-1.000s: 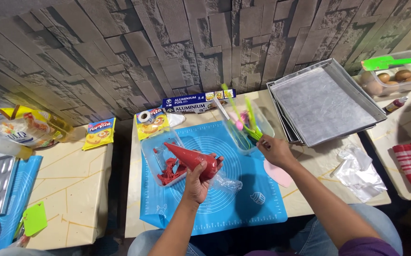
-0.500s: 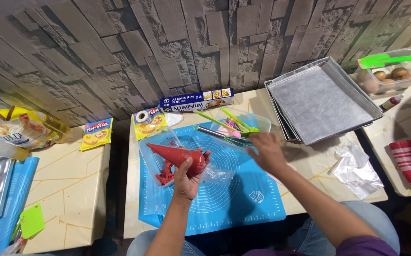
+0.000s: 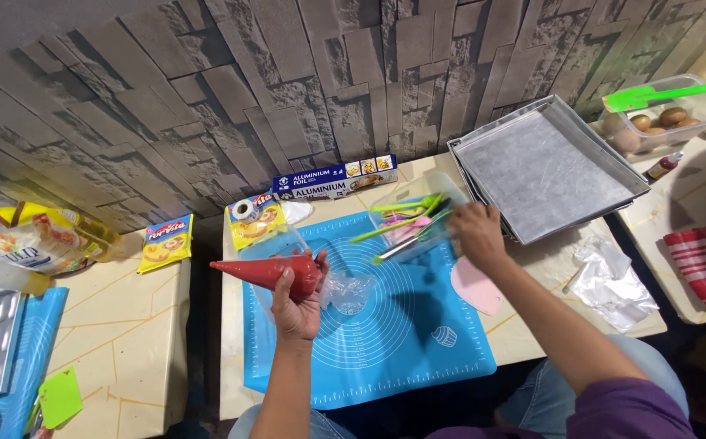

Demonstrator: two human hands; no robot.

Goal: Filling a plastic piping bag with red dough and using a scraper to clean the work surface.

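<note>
red piping bag [image 3: 268,272] raised in left hand [image 3: 298,305]

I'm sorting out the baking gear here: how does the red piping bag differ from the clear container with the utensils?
The red piping bag is a filled, opaque cone lifted off the blue mat in the left hand; the clear container is see-through and boxy, tipped at the mat's far edge. The bag lies sideways, tip pointing left; the container holds green and pink utensils, with the right hand at it. Each is handled by one hand.
</note>
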